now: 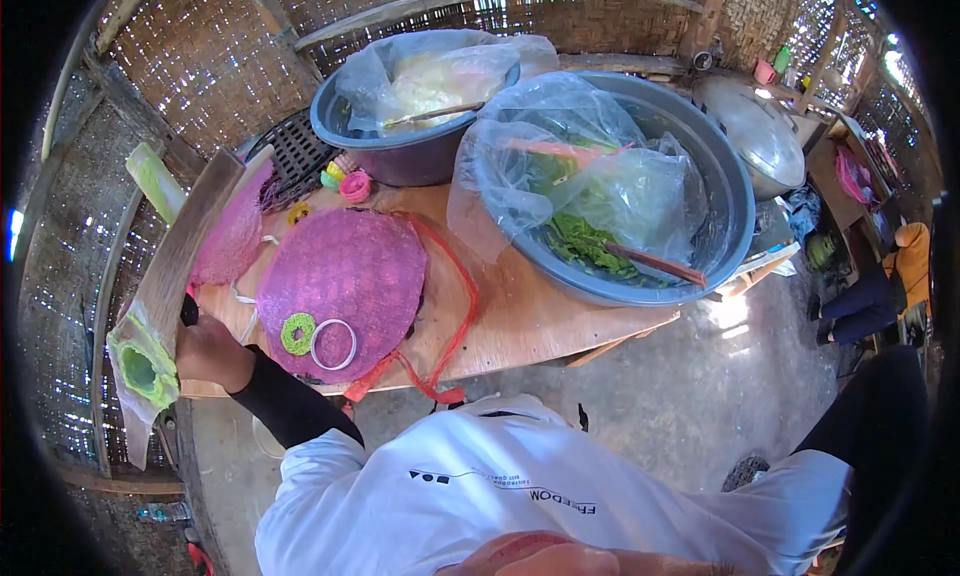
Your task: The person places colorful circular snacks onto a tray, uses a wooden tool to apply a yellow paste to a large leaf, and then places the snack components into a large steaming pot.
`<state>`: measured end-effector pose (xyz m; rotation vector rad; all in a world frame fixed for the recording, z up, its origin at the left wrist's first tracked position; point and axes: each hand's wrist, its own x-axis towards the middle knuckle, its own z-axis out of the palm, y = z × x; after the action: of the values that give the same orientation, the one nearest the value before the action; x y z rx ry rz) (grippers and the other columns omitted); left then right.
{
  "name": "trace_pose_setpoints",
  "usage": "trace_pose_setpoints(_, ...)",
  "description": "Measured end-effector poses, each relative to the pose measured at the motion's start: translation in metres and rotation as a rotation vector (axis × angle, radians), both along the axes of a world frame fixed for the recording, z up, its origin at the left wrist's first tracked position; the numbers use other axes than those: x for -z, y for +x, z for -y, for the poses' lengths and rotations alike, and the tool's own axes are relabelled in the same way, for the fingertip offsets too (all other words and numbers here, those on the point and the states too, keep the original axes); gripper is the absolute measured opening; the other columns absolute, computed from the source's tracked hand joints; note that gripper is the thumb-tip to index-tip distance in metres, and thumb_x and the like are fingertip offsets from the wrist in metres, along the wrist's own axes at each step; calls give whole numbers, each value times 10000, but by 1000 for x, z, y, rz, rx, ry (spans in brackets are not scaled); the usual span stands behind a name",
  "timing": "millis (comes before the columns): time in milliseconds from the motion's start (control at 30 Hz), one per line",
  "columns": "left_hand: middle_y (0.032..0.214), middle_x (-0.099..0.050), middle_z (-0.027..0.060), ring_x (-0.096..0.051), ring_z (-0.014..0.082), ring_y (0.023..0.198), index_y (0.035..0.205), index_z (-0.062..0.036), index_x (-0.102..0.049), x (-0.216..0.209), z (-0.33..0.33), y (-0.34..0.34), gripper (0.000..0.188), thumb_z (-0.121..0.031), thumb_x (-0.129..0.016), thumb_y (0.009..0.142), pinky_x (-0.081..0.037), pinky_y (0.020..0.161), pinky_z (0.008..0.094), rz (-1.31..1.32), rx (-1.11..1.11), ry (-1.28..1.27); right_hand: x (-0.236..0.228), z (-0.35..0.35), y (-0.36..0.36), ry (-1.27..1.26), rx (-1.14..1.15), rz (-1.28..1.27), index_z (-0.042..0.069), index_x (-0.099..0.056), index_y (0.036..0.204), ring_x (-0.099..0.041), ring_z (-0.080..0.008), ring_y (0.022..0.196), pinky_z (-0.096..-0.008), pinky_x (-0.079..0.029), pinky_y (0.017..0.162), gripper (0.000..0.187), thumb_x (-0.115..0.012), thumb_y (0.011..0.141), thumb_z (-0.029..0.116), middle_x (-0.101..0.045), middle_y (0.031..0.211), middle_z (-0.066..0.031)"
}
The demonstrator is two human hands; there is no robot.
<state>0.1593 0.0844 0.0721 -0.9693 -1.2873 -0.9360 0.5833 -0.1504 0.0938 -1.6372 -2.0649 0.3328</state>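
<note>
My left hand (pixel 214 355), in a black sleeve, is at the table's left end. Its fingers are curled beside a long grey-brown board (pixel 185 241) and a small black thing (pixel 189 310); what they hold is hidden. Close by is a pale green hollow end (pixel 146 369), wrapped in clear film. To the right of the hand lies a round pink mesh piece (pixel 345 261), with a green ring (pixel 297 334) and a white ring (pixel 350 361) on it. A red ribbon (pixel 462 276) curls alongside. My right arm (pixel 868 406) reaches off at the right edge, its hand out of sight.
Two large basins, a dark one (pixel 400 164) and a blue one (pixel 738 211), hold plastic bags; green leaves (pixel 580 241) and a wooden stick (pixel 655 264) lie in the blue one. A lidded metal pot (pixel 750 131) stands beyond. Another person (pixel 910 266) is at the far right.
</note>
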Motion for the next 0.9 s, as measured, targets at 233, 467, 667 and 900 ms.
trace_pose_setpoints(233, 905, -602, 156, -591, 323, 805, 931, -20, -580, -3, -9, 9, 276, -117, -655, 684, -459, 691, 408, 24, 77, 6, 4, -6, 11, 8, 24, -24, 59, -581, 874, -571, -262, 756, -374, -463, 690, 215, -498, 810, 247, -578, 778, -110)
trace_pose_setpoints(467, 888, -616, 146, -595, 315, 792, 889, -19, -600, -4, -10, 8, 281, -142, -678, 650, -462, 694, 390, 57, -1, -73, 6, -6, 16, -3, 66, -23, 56, -585, 887, -574, -276, 772, -377, -464, 694, 232, -513, 802, 260, -585, 804, -119)
trace_pose_setpoints(667, 873, -614, 158, -592, 330, 745, 867, -41, -610, -2, -19, 8, 244, -158, -679, 664, -461, 635, 399, 18, 26, -56, 9, -10, 21, -21, 99, -14, 54, -588, 899, -576, -288, 785, -380, -464, 697, 249, -526, 795, 272, -590, 827, -126)
trace_pose_setpoints(900, 888, -617, 148, -597, 325, 748, 932, -59, -592, 10, -32, 1, 340, -183, -693, 632, -460, 628, 400, 72, -60, -157, 1, -14, 24, -3, 144, 8, 52, -592, 912, -578, -302, 801, -383, -465, 701, 270, -541, 786, 285, -597, 853, -135)
